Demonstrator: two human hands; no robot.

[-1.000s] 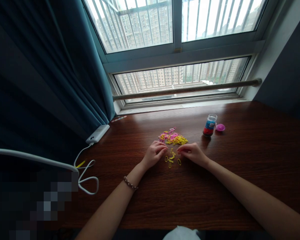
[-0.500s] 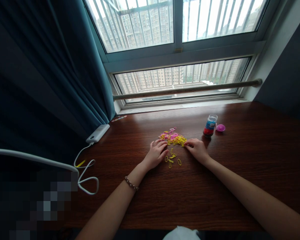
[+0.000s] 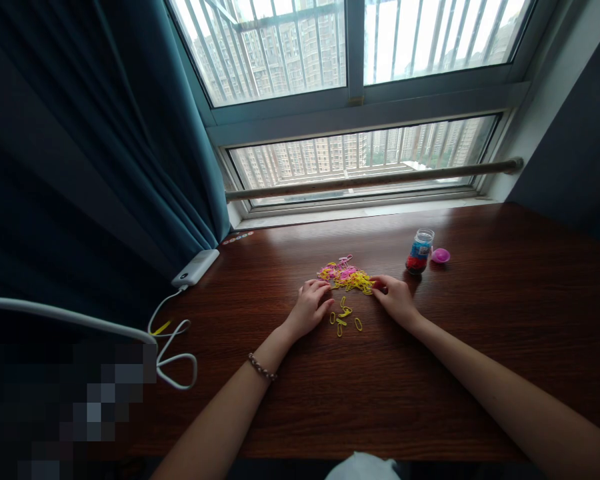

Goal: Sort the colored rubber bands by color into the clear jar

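Observation:
A small heap of yellow and pink rubber bands (image 3: 347,275) lies on the dark wooden table (image 3: 360,380). Several separate yellow bands (image 3: 345,319) lie just in front of it. My left hand (image 3: 310,305) rests on the table at the heap's left edge, fingers curled and touching the bands. My right hand (image 3: 394,297) is at the heap's right edge, its fingertips pinched together on the yellow bands there. A beaded bracelet (image 3: 261,367) is on my left wrist.
A small clear jar (image 3: 420,251) holding coloured bits stands right of the heap, its pink lid (image 3: 441,255) beside it. A white power bank (image 3: 196,267) with a looped white cable (image 3: 173,347) lies at the left, by a blue curtain (image 3: 130,133). The window is behind.
My right hand has moved from the loose bands up to the heap's right edge. My left hand has shifted slightly forward to the heap's left edge.

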